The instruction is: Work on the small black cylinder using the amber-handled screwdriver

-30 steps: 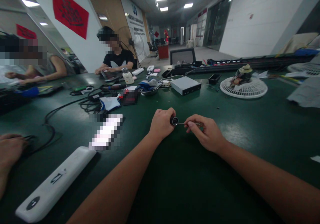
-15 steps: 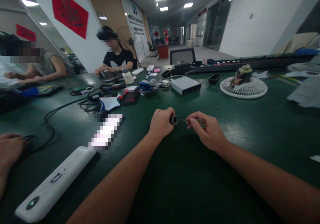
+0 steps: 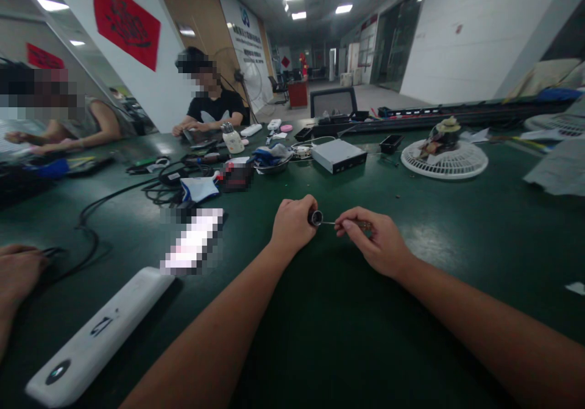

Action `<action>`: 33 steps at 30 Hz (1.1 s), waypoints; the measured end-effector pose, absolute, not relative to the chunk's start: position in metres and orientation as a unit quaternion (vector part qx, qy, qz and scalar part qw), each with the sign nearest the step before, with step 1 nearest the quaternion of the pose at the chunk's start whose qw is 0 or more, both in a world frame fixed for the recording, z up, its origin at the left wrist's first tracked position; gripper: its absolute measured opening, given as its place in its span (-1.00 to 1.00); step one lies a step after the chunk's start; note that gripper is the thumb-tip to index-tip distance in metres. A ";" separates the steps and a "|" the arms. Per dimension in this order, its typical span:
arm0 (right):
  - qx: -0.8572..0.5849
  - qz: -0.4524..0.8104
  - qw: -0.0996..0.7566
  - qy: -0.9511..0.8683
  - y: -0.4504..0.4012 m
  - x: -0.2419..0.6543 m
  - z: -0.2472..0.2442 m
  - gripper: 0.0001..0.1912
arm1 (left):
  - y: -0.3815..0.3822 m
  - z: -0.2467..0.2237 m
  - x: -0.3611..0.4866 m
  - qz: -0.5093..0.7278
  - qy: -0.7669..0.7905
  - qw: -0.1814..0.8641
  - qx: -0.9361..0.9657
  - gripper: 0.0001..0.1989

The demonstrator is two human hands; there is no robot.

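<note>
My left hand (image 3: 295,221) is wrapped round a small dark cylindrical part (image 3: 315,217), whose round, ring-like end faces me and to the right. Most of that part is hidden inside the fist. In my right hand (image 3: 377,235) I pinch a thin screwdriver (image 3: 363,225) by its handle, between thumb and fingers. Its slim metal shaft points left, and the tip is at the rim of the round end; whether it sits inside cannot be told. Both hands are just above the dark green table (image 3: 356,348).
A long white device (image 3: 98,336) and a lit phone (image 3: 194,238) lie left of my arms. Another person's hand (image 3: 18,275) rests at the left edge. Farther back are cables (image 3: 86,214), a silver disc drive (image 3: 339,155), a white fan grille (image 3: 444,160) and a bottle (image 3: 232,139).
My right hand has shifted slightly left, bringing the screwdriver's tip closer to the round end of the dark part. The left hand keeps its grip, almost unmoved.
</note>
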State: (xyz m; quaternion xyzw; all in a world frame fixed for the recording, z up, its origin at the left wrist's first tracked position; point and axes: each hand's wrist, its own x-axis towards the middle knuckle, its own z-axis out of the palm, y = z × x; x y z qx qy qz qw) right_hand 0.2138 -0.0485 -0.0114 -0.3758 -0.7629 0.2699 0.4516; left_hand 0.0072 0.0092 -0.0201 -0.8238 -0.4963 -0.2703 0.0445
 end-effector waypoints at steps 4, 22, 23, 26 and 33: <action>-0.398 0.230 0.463 -0.758 -0.048 0.212 -0.012 -0.81 | 0.009 -0.020 0.007 -0.273 -0.497 0.041 -0.823 -0.84; -0.383 0.265 0.459 -0.757 -0.048 0.213 -0.011 -0.80 | 0.008 -0.017 0.008 -0.266 -0.501 0.036 -0.823 -0.85; -0.383 0.267 0.461 -0.755 -0.049 0.213 -0.011 -0.81 | 0.008 -0.017 0.008 -0.266 -0.502 0.035 -0.822 -0.85; -0.402 0.241 0.468 -0.749 -0.050 0.212 -0.011 -0.81 | 0.007 -0.017 0.008 -0.267 -0.507 0.037 -0.818 -0.85; -0.387 0.272 0.466 -0.748 -0.049 0.213 -0.010 -0.79 | 0.007 -0.017 0.008 -0.268 -0.495 0.038 -0.825 -0.84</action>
